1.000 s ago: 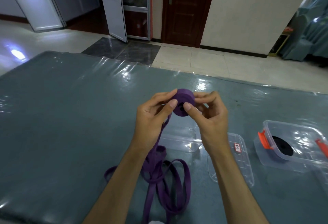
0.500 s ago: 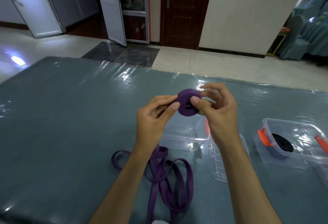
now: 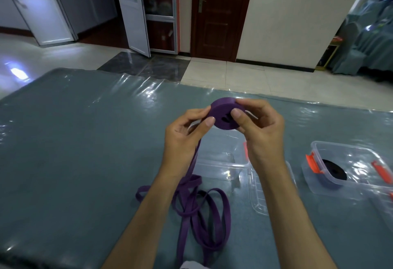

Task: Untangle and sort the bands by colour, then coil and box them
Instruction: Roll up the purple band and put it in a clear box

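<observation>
Above the grey-blue plastic-covered table (image 3: pixel 74 151), the left hand (image 3: pixel 182 134) and right hand (image 3: pixel 261 126) both pinch a flat purple coil of band (image 3: pixel 223 117) between thumbs and curled fingers. Its uncoiled purple tail (image 3: pixel 202 211) hangs down to loose loops on the table. Beneath the hands sits an open clear plastic box (image 3: pixel 221 162); at right, another clear box with orange clasps (image 3: pixel 348 170) holds a black coil (image 3: pixel 335 173).

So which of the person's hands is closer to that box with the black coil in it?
Right. The right hand is up on the purple coil, on the side towards the box with the black coil; the left hand sits farther away.
</observation>
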The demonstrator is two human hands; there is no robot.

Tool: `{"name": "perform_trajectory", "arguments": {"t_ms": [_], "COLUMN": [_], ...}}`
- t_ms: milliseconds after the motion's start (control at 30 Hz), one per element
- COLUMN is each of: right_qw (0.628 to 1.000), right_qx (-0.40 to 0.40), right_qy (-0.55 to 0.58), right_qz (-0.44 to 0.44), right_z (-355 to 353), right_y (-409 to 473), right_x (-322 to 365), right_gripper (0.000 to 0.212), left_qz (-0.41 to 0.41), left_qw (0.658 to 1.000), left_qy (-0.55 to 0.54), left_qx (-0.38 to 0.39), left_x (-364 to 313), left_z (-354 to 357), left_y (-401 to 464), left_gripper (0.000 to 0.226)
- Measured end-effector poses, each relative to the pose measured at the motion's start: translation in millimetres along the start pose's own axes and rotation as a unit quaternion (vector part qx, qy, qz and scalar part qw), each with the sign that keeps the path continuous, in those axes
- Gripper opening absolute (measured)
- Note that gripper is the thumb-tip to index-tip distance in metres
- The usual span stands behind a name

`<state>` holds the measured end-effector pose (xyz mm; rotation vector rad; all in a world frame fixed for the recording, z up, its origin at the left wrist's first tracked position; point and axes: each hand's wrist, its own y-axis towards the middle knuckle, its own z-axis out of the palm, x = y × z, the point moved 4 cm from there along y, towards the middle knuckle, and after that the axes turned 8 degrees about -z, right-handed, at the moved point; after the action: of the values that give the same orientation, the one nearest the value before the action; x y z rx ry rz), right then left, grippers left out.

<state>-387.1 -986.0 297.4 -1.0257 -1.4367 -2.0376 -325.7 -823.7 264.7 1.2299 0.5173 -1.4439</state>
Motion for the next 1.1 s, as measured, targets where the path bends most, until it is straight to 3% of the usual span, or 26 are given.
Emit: {"name": "perform_trajectory", "arguments": {"t_ms": [133,233,367,533,700,867,1033,1100], "right_qw": [0.999,0.999,0.999,0.999,0.999,0.998,0.998,0.999], "right_qx": [-0.001,0.0,-0.041,0.023,-0.015,0.057,-0.026,-0.022], "right_qy": [0.015,-0.021,0.002,-0.018,-0.026,-0.035,-0.029,-0.024], "right_qz": [0.049,0.028,0.002,0.038,-0.031,0.009,-0.053,-0.031], "right_z": [6,6,8,10,12,14,16,17], "right_y": [-8,-3,3,5,13,17,17,16], "right_x": [-8,0,5,6,12,15,18,16], "right_gripper": [0.024,0.027,0.024,0.028,0.023,0.037,0.029,0.03], "left_qz": [0.025,0.023,0.001,0.04,0.029,0.091,0.073,0.076], "left_qw": [0.999,0.999,0.997,0.998,0.995,0.99,0.987,0.99], "left_qy": [0.032,0.033,0.048,0.046,0.07,0.104,0.12,0.109], "left_qx": [0.019,0.003,0.063,0.0,0.06,0.004,0.081,0.055], "left_x": [-17,-17,-16,-28,-31,-41,-43,-49], "left_z": [1,1,3,0,5,4,9,5], "left_y": [12,14,16,19,22,21,29,33], "left_gripper": [0.018,0.015,0.031,0.022,0.031,0.025,0.041,0.037]}}
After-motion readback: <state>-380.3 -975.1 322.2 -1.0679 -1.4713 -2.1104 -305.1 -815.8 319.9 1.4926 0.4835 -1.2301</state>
